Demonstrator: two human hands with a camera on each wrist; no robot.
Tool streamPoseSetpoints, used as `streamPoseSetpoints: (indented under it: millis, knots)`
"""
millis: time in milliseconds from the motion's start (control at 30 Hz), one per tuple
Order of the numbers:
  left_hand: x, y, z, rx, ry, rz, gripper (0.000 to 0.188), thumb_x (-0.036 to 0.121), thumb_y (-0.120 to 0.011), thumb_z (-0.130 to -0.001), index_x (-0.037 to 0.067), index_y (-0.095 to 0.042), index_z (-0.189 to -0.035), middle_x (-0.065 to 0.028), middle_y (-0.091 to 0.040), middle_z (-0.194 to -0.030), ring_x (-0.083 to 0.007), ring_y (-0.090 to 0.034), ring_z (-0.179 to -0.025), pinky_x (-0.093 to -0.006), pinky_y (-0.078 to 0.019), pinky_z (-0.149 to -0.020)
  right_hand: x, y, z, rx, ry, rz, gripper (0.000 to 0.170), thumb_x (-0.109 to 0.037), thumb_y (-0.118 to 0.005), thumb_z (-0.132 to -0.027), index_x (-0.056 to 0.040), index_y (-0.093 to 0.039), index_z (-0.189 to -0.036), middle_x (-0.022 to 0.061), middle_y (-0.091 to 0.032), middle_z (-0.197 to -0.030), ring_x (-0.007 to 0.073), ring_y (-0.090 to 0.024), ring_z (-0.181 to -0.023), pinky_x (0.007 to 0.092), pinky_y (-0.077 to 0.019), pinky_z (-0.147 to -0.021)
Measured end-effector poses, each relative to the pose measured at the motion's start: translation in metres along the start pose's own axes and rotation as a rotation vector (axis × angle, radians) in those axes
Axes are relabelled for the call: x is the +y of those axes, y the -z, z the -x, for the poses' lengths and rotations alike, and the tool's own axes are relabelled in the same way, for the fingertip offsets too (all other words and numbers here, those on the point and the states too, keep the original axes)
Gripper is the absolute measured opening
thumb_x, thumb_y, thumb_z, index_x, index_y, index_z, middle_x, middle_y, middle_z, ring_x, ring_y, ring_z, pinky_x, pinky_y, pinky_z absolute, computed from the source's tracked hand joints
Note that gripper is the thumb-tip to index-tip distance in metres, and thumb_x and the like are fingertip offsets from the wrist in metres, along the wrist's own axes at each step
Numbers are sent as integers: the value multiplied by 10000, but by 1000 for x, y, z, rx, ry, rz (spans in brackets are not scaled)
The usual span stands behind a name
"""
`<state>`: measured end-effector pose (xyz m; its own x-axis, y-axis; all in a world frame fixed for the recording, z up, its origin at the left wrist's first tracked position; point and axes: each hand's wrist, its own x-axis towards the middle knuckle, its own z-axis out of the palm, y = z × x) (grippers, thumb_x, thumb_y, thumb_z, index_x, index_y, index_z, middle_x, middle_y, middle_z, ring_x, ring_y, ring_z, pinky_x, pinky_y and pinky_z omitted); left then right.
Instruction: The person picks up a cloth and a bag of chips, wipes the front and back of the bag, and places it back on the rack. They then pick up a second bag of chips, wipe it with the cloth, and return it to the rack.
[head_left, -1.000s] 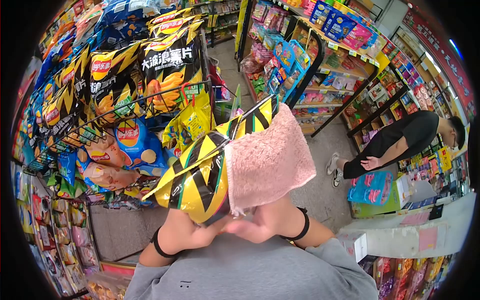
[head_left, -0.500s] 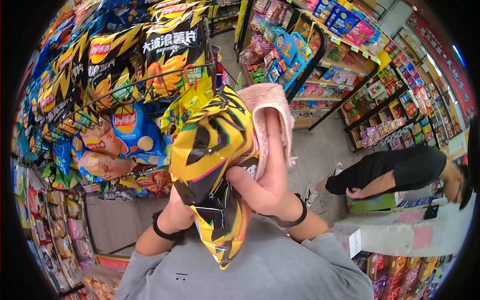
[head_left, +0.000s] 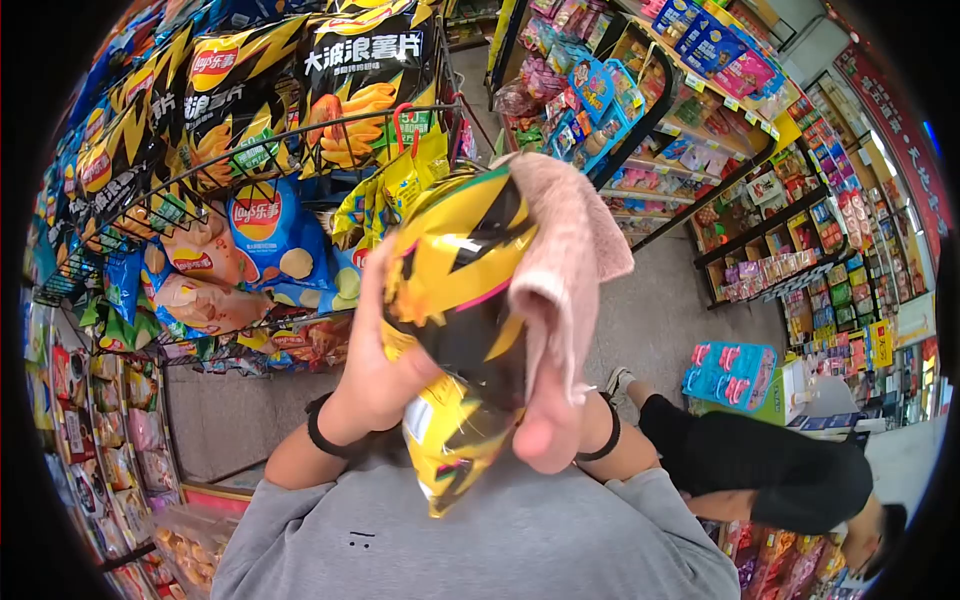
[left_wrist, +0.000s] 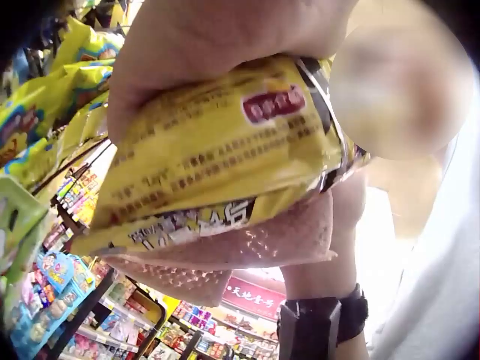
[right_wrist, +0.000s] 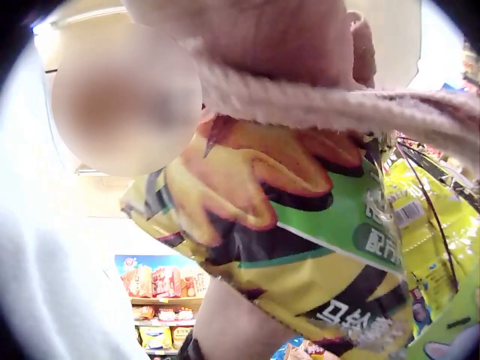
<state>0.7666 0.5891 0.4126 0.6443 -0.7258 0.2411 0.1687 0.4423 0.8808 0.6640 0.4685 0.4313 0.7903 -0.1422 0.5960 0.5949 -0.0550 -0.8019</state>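
In front of the chest my left hand (head_left: 375,365) grips a black-and-yellow bag of potato chips (head_left: 460,275) by its left side. The bag stands tilted, one corner pointing down at the grey shirt. My right hand (head_left: 550,425) is on the bag's right, holding a pink fluffy cloth (head_left: 575,230) that drapes over it and hides most of its fingers. The left wrist view shows the bag's yellow printed panel (left_wrist: 217,142). In the right wrist view the cloth (right_wrist: 300,105) lies along the bag's front with its chip picture (right_wrist: 240,187).
A wire rack (head_left: 290,150) of chip bags stands close on the left, with small yellow packets (head_left: 390,190) hanging at its end. Snack shelves (head_left: 690,130) line the right. A person in black (head_left: 750,465) is at the lower right, near a blue tray with pink items (head_left: 730,375).
The bag has turned more upright, and the cloth has shifted from covering its right end to draping over the right hand beside it. The person in black has moved down the view.
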Motion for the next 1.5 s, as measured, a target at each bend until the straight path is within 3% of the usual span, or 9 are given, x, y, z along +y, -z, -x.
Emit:
streamPoseSetpoints:
  millis: [100, 200, 633, 700, 1033, 1100, 1167, 1333, 1500]
  knots:
    - [-12, 13, 4, 261, 133, 132, 864, 247, -749, -782, 40, -222, -1434, -131, -388, -1383, -221, -415, -1275, -386, -335, -1076, -7, 3, 3, -166, 92, 207, 629, -534, -568, -850, -16, -559, -1207, 165, -522, -1254, 374, -493, -1152, 481, -335, -1006]
    - [-17, 12, -2, -128, -368, 396, 839, 417, -669, -829, 72, -227, -1452, -146, -355, -1421, -257, -394, -1303, -413, -322, -1093, -5, 4, 9, -278, 145, 289, 623, -554, -585, -834, -47, -579, -1198, 155, -512, -1279, 378, -478, -1170, 505, -318, -1014]
    - [15, -7, -1, -261, 202, 916, 982, 797, -357, -785, 122, -220, -1485, -158, -257, -1495, -322, -340, -1342, -432, -266, -1128, -3, -10, 34, -535, 45, 395, 589, -560, -593, -819, -122, -588, -1213, 122, -520, -1287, 362, -465, -1200, 496, -338, -1023]
    - [7, -2, 7, -130, 214, 1047, 977, 692, -543, -790, 74, -214, -1472, -165, -270, -1484, -298, -354, -1334, -425, -287, -1113, -3, -9, 33, -507, 61, 418, 572, -555, -593, -818, -128, -598, -1199, 117, -528, -1277, 359, -478, -1185, 489, -347, -1015]
    - [7, 15, 9, -242, 182, 176, 999, 516, -719, -756, 18, -204, -1453, -176, -322, -1447, -266, -385, -1308, -402, -314, -1086, -9, 1, 12, -382, 139, 452, 571, -610, -553, -810, -126, -647, -1098, 100, -570, -1204, 360, -518, -1109, 476, -359, -975]
    - [6, 14, 11, -259, 182, 95, 1004, 498, -736, -752, 12, -203, -1451, -177, -327, -1444, -263, -388, -1306, -399, -317, -1083, -10, 11, 4, -257, 177, 451, 705, -652, -515, -823, -57, -574, -1197, 162, -501, -1272, 367, -460, -1181, 469, -328, -1005]
    - [9, 8, 14, -264, -42, -170, 1036, 370, -830, -688, -31, -215, -1420, -171, -416, -1357, -241, -431, -1254, -374, -332, -1054, -9, 9, 13, 156, -425, 7, 1037, -673, -515, -823, 136, -207, -1393, 273, -318, -1407, 363, -313, -1329, 426, -220, -1102]
    - [2, 10, 12, -74, -232, -392, 1090, 365, -864, -642, -21, -208, -1423, -166, -335, -1398, -268, -381, -1284, -386, -313, -1071, -25, 22, 9, 126, -229, -29, 1213, -614, -683, -740, 154, -45, -1428, 271, -193, -1490, 351, -165, -1413, 387, -159, -1131]
    - [3, -17, -4, 42, -404, -187, 1300, 547, -827, -615, -65, -39, -1450, -196, -229, -1471, -295, -332, -1321, -424, -277, -1094, -23, 35, 13, 125, -140, 499, 899, -175, -883, -598, 66, -419, -1330, 157, -476, -1334, 245, -488, -1199, 374, -376, -1008]
